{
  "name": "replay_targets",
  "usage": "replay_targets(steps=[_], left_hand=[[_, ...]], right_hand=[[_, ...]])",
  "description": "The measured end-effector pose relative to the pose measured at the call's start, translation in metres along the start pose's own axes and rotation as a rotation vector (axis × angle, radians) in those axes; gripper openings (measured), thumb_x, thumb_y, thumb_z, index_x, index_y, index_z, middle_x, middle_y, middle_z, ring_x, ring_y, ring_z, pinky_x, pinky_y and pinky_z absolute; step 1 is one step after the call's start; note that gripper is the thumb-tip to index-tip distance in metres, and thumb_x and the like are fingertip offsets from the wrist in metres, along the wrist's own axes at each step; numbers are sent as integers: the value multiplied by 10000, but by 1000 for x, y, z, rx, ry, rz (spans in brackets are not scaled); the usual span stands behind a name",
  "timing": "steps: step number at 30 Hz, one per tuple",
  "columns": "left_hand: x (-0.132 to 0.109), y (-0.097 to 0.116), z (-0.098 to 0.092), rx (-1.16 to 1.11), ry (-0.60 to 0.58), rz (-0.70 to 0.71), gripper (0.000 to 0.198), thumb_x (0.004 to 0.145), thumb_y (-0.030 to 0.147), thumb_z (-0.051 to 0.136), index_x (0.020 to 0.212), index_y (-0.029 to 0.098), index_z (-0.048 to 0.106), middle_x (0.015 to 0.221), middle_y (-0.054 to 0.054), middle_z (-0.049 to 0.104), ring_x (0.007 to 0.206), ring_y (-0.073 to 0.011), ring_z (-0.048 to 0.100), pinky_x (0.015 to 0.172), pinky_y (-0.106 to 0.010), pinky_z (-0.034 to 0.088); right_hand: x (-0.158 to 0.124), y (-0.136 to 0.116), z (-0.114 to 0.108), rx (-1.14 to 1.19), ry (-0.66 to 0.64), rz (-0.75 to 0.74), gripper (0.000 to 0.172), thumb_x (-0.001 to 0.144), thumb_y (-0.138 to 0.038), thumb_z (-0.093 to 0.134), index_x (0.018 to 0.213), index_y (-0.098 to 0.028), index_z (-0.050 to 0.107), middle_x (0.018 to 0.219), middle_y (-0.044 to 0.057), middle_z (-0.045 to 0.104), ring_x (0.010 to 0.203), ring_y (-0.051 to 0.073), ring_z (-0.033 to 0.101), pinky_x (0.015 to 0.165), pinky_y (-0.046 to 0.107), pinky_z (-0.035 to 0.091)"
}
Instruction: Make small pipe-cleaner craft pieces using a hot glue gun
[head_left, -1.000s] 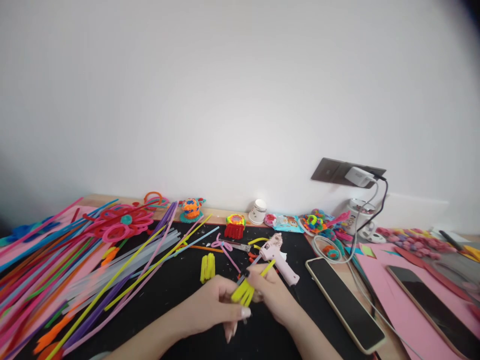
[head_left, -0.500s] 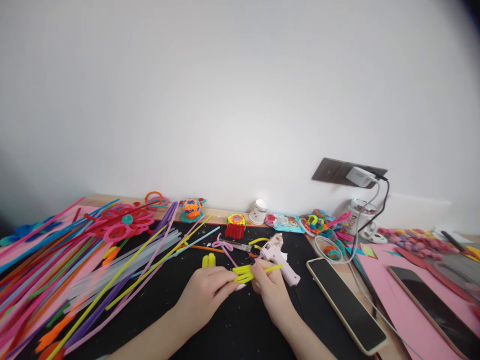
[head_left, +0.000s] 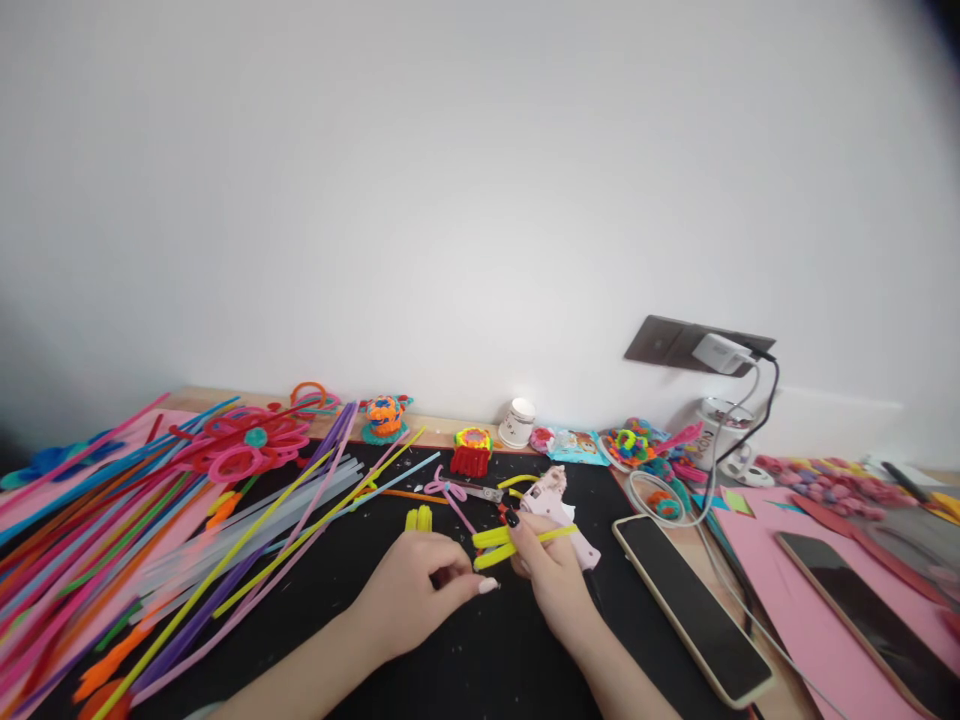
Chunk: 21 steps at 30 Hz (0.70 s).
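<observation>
**A:** What fills the lower frame?

**B:** A black mat point(head_left: 360, 640). Long pipe cleaners point(head_left: 150, 520) spread across the lower left, a phone point(head_left: 690, 605) lies lower right, and a pink glue gun point(head_left: 551, 505) sits at centre.

**A:** And the hands?

**B:** Half a second ago both pinched the folded yellow pipe cleaner point(head_left: 499, 540). Now only the right hand point(head_left: 547, 575) is clamped on it, level, just in front of the glue gun. The left hand point(head_left: 416, 590) has come off and sits just beside it, fingers curled. I cannot tell whether they pinch anything. So one hand alone carries the piece.

**A:** Anything smaller?

**B:** A second yellow bundle point(head_left: 418, 519) lies on the mat above the left hand.
</observation>
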<state>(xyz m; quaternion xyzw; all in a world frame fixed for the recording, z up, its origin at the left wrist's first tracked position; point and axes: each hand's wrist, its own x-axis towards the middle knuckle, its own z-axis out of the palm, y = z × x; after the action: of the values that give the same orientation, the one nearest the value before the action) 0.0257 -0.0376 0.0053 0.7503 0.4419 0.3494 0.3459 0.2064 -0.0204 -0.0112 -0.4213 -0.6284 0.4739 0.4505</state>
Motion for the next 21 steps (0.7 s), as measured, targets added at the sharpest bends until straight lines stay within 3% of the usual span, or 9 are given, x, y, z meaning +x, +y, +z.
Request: replay_targets(steps=[3, 6, 10, 14, 21], left_hand=[[0, 5, -2, -127, 4, -60, 224, 793, 351, 611, 671, 180, 688, 564, -5, 616, 481, -136, 552, 499, -216, 390], [-2, 10, -3, -271, -70, -96, 264, 858, 366, 519, 820, 166, 687, 596, -1, 623, 439, -119, 567, 482, -206, 407], [-5, 8, 4, -431, -248, -161, 312, 884, 362, 481, 706, 149, 625, 647, -28, 684, 438, -102, 587, 496, -198, 423], [-6, -2, 13, -635, -396, -272, 255, 871, 344, 494, 732, 144, 571, 688, -49, 709, 422, -94, 581, 461, -191, 425], [-6, -6, 17, -790, -459, -335, 258, 859, 383, 530, 752, 150, 499, 674, -51, 711, 430, -99, 599, 459, -197, 450]], right_hand=[[-1, -13, -5, -16, -93, -35, 488, 878, -533, 454, 529, -219, 319, 513, -69, 252, 475, 100, 217, 458, 256, 163], [-4, -26, -3, -85, -225, -58, 462, 908, -459, 450, 534, -194, 398, 525, -56, 324, 495, 100, 280, 487, 248, 215], [-8, -30, 3, -122, -336, -34, 439, 948, -391, 402, 571, -179, 474, 533, -29, 486, 524, 111, 439, 550, 242, 323], [-8, -20, 4, -151, -294, 13, 424, 929, -426, 432, 580, -184, 437, 543, -39, 443, 520, 105, 412, 507, 232, 284], [1, -4, -4, -40, -139, 17, 468, 890, -537, 437, 572, -206, 351, 522, -78, 247, 482, 90, 205, 459, 246, 161]])
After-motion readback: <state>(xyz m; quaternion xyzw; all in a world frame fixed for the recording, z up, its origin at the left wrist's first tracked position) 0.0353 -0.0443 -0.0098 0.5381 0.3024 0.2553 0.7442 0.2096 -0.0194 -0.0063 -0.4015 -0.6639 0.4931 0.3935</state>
